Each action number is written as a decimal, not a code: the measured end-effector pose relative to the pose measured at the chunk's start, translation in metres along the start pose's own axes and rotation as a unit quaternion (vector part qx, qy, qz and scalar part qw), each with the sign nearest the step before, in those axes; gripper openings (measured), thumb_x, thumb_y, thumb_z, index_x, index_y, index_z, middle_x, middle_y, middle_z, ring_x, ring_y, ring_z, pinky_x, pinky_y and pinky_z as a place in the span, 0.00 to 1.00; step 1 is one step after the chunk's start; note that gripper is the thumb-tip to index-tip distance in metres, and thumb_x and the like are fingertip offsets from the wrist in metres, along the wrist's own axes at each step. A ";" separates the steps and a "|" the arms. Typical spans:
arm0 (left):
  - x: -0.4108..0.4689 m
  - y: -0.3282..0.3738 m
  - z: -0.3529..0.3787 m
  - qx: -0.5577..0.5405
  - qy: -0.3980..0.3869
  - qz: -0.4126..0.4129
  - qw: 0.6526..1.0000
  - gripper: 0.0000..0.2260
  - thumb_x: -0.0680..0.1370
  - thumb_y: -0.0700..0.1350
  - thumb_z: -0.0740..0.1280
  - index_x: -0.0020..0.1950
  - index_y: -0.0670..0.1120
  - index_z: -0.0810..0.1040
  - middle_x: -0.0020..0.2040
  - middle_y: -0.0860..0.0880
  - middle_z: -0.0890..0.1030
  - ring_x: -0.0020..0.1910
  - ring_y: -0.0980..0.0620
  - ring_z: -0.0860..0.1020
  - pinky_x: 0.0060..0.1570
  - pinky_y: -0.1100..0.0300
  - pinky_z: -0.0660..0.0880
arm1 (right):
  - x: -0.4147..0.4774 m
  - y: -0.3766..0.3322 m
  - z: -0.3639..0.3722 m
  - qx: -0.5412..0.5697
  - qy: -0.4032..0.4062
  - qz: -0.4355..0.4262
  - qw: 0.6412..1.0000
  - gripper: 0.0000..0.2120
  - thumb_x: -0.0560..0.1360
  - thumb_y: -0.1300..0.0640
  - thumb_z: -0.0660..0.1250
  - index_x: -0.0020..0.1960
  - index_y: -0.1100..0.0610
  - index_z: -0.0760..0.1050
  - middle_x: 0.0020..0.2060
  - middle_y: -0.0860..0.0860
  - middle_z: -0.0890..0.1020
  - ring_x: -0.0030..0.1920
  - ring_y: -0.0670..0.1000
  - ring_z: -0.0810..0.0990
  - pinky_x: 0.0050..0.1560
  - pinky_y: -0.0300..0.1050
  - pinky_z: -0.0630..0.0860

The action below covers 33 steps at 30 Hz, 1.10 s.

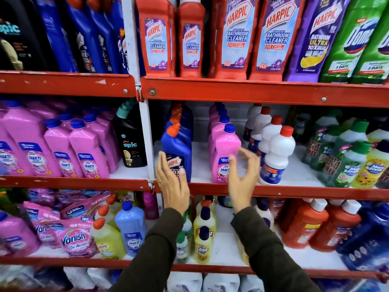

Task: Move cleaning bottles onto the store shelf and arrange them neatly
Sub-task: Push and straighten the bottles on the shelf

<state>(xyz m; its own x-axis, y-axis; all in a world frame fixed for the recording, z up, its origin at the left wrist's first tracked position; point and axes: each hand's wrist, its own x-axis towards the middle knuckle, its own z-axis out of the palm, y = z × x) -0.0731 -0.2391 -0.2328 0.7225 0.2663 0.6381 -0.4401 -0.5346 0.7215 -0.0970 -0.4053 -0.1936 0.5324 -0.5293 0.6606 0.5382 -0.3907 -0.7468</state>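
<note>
A blue Harpic bottle (177, 144) with an orange cap stands at the front of a row on the middle shelf (273, 191). My left hand (173, 183) is open in front of its label, fingers spread, holding nothing. To the right stands a row of pink Shakti bottles (224, 152) with blue caps. My right hand (243, 175) hovers open just right of the front pink bottle, fingers curled and apart. White bottles with red caps (277, 152) line up right of that hand. A bare strip of shelf lies between the blue and pink rows.
Red Harpic bottles (155, 39) fill the top shelf, with purple and green ones to the right. Pink bottles (84, 152) and a black Spic bottle (131, 142) stand left of the white upright (145, 127). Yellow, light-blue and orange bottles and Vanish pouches (73, 239) crowd the lower shelf.
</note>
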 end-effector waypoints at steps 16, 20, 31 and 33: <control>0.016 -0.018 -0.016 -0.089 -0.050 -0.106 0.989 0.23 0.86 0.45 0.52 0.82 0.43 0.56 0.79 0.40 0.61 0.78 0.47 0.62 0.67 0.75 0.54 | -0.045 -0.006 0.057 0.046 -0.307 0.219 0.925 0.20 0.85 0.51 0.60 0.74 0.55 0.73 0.66 0.46 0.79 0.55 0.26 0.77 0.53 0.20 0.72; -0.005 -0.001 -0.009 -0.058 0.034 -0.052 0.996 0.24 0.84 0.49 0.53 0.79 0.44 0.63 0.76 0.43 0.64 0.74 0.51 0.63 0.73 0.64 0.56 | -0.045 -0.005 0.021 0.049 -0.065 0.135 0.988 0.13 0.84 0.52 0.60 0.62 0.53 0.80 0.56 0.44 0.83 0.56 0.39 0.81 0.56 0.35 0.79; -0.019 0.066 0.043 -0.245 -0.282 -0.189 0.908 0.23 0.87 0.52 0.47 0.82 0.48 0.56 0.81 0.45 0.64 0.79 0.48 0.64 0.79 0.45 0.60 | -0.005 0.035 -0.028 0.016 -0.166 0.268 0.949 0.19 0.86 0.49 0.52 0.69 0.52 0.77 0.67 0.54 0.81 0.66 0.52 0.80 0.70 0.54 0.75; -0.020 0.065 0.046 -0.251 -0.266 -0.188 0.912 0.23 0.87 0.52 0.47 0.81 0.48 0.59 0.78 0.44 0.68 0.77 0.47 0.67 0.78 0.44 0.63 | -0.004 0.034 -0.030 0.020 -0.168 0.268 0.948 0.17 0.86 0.49 0.54 0.66 0.49 0.78 0.64 0.52 0.82 0.63 0.49 0.81 0.68 0.50 0.77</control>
<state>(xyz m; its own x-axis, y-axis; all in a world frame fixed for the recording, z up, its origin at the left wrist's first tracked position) -0.0920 -0.3162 -0.2109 0.9702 -0.1429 0.1956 -0.1999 -0.0160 0.9797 -0.1001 -0.4387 -0.2242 0.9112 -0.3705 0.1800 0.1532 -0.1007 -0.9830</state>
